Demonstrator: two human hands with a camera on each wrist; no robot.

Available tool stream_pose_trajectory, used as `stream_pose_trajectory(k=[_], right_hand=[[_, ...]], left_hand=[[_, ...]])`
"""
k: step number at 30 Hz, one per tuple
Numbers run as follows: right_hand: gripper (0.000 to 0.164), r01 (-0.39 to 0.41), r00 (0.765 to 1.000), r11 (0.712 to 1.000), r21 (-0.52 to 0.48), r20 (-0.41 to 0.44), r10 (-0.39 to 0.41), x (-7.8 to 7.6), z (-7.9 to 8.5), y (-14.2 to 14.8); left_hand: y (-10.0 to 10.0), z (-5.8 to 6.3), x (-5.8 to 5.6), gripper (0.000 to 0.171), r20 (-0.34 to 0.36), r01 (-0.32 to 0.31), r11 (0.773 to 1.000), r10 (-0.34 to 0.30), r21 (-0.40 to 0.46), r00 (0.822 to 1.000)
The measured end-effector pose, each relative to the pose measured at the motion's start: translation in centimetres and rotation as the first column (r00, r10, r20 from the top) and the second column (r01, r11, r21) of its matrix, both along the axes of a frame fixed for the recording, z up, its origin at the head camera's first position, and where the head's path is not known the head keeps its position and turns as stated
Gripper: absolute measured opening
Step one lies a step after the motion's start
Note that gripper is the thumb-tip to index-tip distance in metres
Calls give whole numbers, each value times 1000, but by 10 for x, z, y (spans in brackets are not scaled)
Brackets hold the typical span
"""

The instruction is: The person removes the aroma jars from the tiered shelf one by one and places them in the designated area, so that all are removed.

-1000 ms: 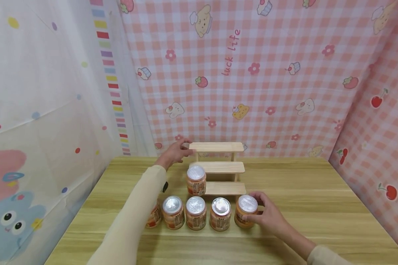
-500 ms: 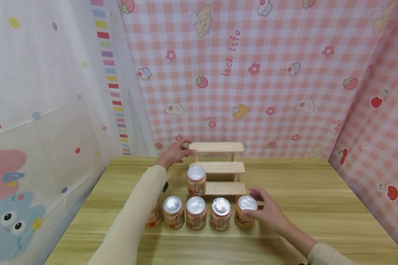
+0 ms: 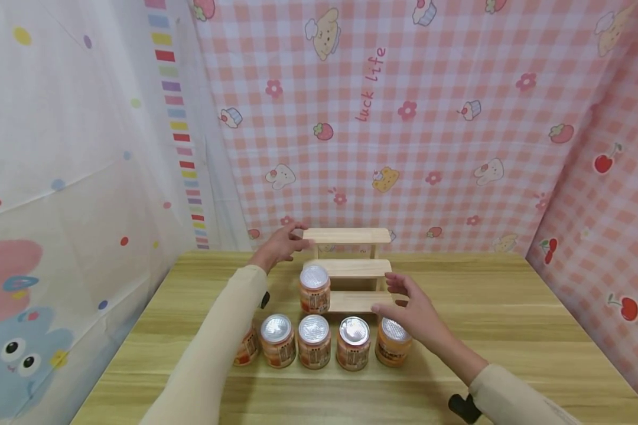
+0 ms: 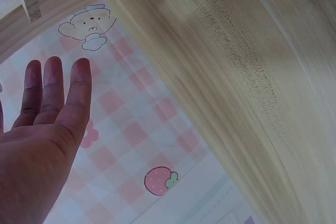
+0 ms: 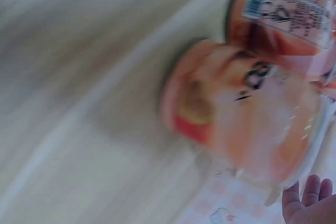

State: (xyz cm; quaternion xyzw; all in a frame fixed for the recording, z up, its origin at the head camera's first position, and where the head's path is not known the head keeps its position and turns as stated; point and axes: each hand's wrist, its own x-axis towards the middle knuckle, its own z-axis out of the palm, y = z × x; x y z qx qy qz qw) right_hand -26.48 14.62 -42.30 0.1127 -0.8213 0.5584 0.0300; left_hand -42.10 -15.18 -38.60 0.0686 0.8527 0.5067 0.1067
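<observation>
At the back of the table stands a three-step wooden display stand (image 3: pixel 351 268). My left hand (image 3: pixel 284 243) holds the left end of its top step between thumb and index finger; the other fingers (image 4: pixel 79 90) stretch out straight in the left wrist view. A glass jar of orange fruit (image 3: pixel 315 290) with a silvery lid stands on the left of the lowest step. In front are several like jars in a row. My right hand (image 3: pixel 417 310), fingers spread and holding nothing, hovers over the rightmost jar (image 3: pixel 393 345), close to the lowest step's right end.
Beside that jar in the row stand another jar (image 3: pixel 353 345), a middle jar (image 3: pixel 314 342) and one further left (image 3: pixel 278 342). My left sleeve (image 3: pixel 207 348) partly covers the leftmost jar (image 3: pixel 246 348). A pink checked cloth (image 3: pixel 430 147) hangs behind the table.
My right hand has let go of the rightmost jar and moved up and forward, toward the stand. The jar has stayed in the row. My left hand has not moved.
</observation>
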Motion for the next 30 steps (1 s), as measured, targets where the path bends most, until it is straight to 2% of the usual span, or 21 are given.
stream_pose_trajectory(k=[5,11,21,30], right_hand=[[69,-15,1000,1000,-23,17,15,-6,11,-23],[70,-28,999,998,-64,42,30,-13,16,-53],[76,4,997,994,-113,71,4,-24,8,-86],[81,24,996,998,-58,91,-19,-32,4,-101]], left_hand=[[-1,1,1,44,-3,3,1000,-3,2,1000],[-2,0,1,45,3,9,1000,-9,10,1000],[-2,0,2,44,-1,12,1000,-12,16,1000],[0,1,1,44,4,14,1000,-14,17,1000]])
